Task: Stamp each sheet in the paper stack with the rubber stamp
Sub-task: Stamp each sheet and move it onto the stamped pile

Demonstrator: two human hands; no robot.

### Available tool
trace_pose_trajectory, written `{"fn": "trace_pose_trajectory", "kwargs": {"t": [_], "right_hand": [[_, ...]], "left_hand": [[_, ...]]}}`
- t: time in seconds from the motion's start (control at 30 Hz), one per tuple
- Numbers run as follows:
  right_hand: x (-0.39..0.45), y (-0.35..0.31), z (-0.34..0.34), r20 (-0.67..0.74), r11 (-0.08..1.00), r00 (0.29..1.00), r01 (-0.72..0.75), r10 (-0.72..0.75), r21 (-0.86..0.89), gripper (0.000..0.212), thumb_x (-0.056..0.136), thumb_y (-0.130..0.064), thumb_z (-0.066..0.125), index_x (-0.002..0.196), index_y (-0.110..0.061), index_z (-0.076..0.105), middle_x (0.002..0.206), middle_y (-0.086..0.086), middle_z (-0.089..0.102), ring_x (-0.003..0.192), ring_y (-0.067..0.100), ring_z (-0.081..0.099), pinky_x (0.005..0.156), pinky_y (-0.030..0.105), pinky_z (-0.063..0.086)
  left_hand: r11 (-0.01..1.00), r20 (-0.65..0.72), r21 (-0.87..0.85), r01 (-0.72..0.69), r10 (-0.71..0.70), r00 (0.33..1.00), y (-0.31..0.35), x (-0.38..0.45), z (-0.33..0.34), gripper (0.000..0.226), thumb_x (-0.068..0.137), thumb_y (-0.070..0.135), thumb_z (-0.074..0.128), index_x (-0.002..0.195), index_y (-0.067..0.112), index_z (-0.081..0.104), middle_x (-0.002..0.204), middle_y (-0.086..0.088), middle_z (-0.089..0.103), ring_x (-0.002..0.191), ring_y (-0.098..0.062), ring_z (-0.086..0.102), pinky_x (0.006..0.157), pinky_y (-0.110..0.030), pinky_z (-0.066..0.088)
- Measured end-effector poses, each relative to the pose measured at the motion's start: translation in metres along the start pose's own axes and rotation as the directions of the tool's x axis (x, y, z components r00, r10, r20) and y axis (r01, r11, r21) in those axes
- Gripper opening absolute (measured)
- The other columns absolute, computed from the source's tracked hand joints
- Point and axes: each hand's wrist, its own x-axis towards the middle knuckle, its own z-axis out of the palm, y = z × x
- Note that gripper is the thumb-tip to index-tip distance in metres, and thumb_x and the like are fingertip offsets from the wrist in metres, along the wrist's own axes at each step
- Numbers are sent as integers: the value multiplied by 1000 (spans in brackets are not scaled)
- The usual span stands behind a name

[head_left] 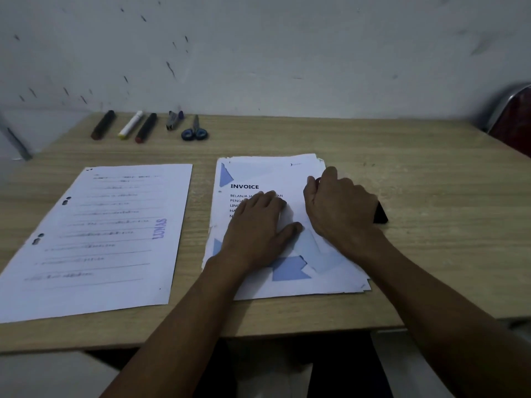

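A stack of white sheets (267,170) lies on the wooden table (416,168), its top sheet headed INVOICE with blue shapes. My left hand (255,228) rests flat on that sheet with fingers spread. My right hand (336,208) grips the black rubber stamp (380,214) at the stack's right edge; most of the stamp is hidden under my fingers, and only its dark end shows to the right. A single lined sheet (94,239) lies to the left, bearing a purple LUNAS stamp mark (159,228).
Along the table's back edge lie three markers (126,125), a stapler-like tool (173,119) and blue-handled scissors (195,130). A wall rises right behind the table. A red chair with a metal frame (514,116) stands at the far right.
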Motion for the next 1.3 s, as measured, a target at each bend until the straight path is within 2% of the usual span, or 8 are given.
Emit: {"fn": "trace_pose_trajectory", "kwargs": {"t": [0.2,0.37,0.53,0.63,0.77,1.0,1.17,1.3], "right_hand": [[1,0,-2,19,999,1000,22,-22,27,38,101,-43,30,103,-10,48,90,10,65,80,36,63,60,33,31],[0,0,-5,42,999,999,28,-28,20,42,101,-45,29,105,-9,49,92,11,65,81,35,63,62,34,33],[5,12,-10,116,997,993,-6,-3,76,51,100,-53,27,110,-8,50,101,14,64,90,36,62,69,37,38],[9,20,-15,191,959,980,-103,52,263,52,98,-57,31,106,-10,53,104,16,63,96,38,59,73,37,37],[19,50,-21,113,854,963,-269,245,444,52,93,-62,40,92,-13,59,95,14,65,90,36,61,73,36,41],[35,97,-31,149,796,912,-407,382,449,46,90,-57,49,99,-15,65,102,13,65,99,36,60,77,35,40],[32,102,-30,199,786,909,-416,365,458,43,87,-54,52,78,-13,62,85,11,65,85,35,61,73,34,42],[27,98,-24,222,794,909,-416,353,443,42,85,-56,53,76,-16,62,85,10,65,84,34,60,73,34,44]], "left_hand": [[1000,11,-3,9,-9,1000,1,0,0,58,83,60,41,118,16,55,127,-2,56,122,-24,47,104,-40,35],[1000,30,-1,10,-10,999,1,-1,-2,57,86,60,43,122,16,54,134,-3,53,127,-23,44,107,-39,33],[1000,31,-16,15,-15,999,2,-1,-4,51,88,56,49,121,17,54,129,-1,54,123,-22,46,105,-38,34],[999,18,-25,20,-20,1000,4,-1,-5,59,82,63,38,115,17,56,122,0,56,119,-22,48,102,-37,36],[999,18,-27,18,-18,1000,1,-1,-2,66,78,67,30,116,18,55,123,1,56,123,-22,46,104,-38,34],[999,7,-35,22,-21,1000,-1,0,0,69,76,68,30,119,19,56,129,2,55,127,-20,45,106,-37,34],[999,1,-43,21,-21,1000,0,-1,-1,72,75,68,30,120,19,57,133,1,54,129,-20,44,107,-37,33],[999,-5,-45,22,-22,1000,1,0,-1,70,76,68,32,119,19,57,131,1,55,126,-20,46,106,-36,35]]}}
